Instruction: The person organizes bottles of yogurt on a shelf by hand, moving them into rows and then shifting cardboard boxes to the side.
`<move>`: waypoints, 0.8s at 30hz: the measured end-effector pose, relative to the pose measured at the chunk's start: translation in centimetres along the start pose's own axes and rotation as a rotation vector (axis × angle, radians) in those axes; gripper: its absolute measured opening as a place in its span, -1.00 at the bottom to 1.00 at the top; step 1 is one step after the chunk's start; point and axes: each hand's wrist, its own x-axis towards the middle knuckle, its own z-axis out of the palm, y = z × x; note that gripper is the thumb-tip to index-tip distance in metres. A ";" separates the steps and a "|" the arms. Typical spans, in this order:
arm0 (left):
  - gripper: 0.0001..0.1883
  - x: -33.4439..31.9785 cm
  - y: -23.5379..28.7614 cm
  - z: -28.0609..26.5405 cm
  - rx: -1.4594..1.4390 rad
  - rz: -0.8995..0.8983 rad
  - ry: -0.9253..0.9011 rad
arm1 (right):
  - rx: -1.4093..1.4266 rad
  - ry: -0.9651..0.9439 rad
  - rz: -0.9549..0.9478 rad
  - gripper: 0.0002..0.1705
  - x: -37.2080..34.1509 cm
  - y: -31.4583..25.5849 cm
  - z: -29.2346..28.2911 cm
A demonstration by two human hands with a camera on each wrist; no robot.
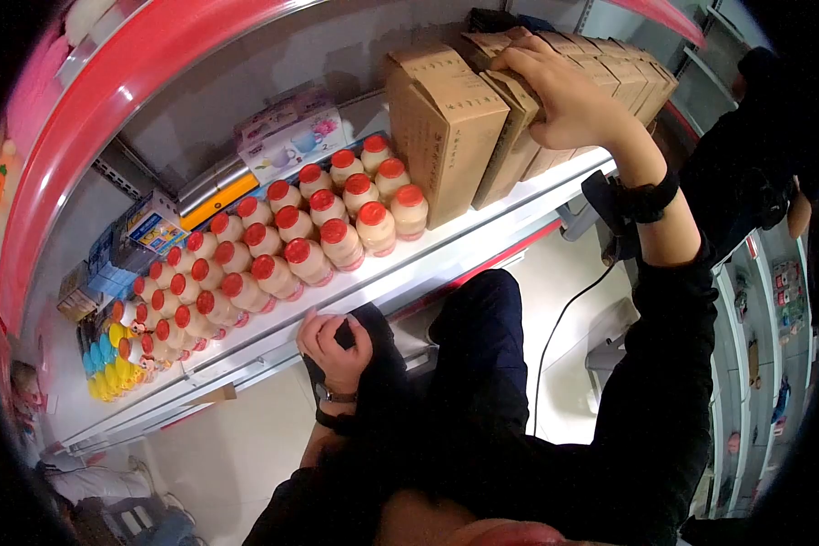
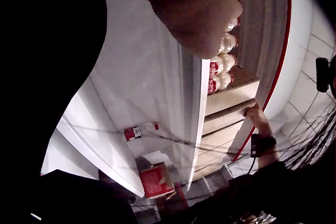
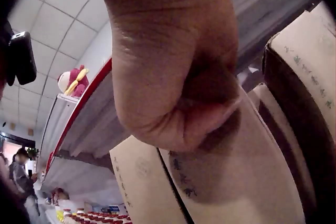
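My right hand grips the top of a brown cardboard box in a row on the white shelf, its thumb against the near side. This box leans slightly beside a larger end box; a narrow dark gap shows between them. In the left wrist view the right hand reaches the box tops. My left hand is beside the shelf's front edge, fingers loosely curled, holding nothing. Rows of red-capped bottles stand left of the boxes.
More brown boxes continue to the right. A white patterned box and blue packages stand behind the bottles. A red-edged shelf curves above. A dark cable hangs below the right wrist; a person in black is at the right.
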 end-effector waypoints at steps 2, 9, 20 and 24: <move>-0.69 0.1 0.0 -0.1 0.000 0.002 -0.006 | -0.005 -0.012 0.018 -0.24 0.2 -0.3 0.0; -0.68 0.1 0.1 -0.1 0.001 0.003 -0.004 | 0.008 0.058 -0.037 -0.28 0.4 0.4 0.9; -0.68 0.1 0.0 -0.1 -0.007 0.005 -0.008 | 0.042 0.050 -0.016 -0.22 0.4 0.7 1.6; -0.68 0.1 -0.1 0.0 -0.020 0.000 -0.008 | 0.003 0.062 -0.016 -0.21 0.1 0.1 1.1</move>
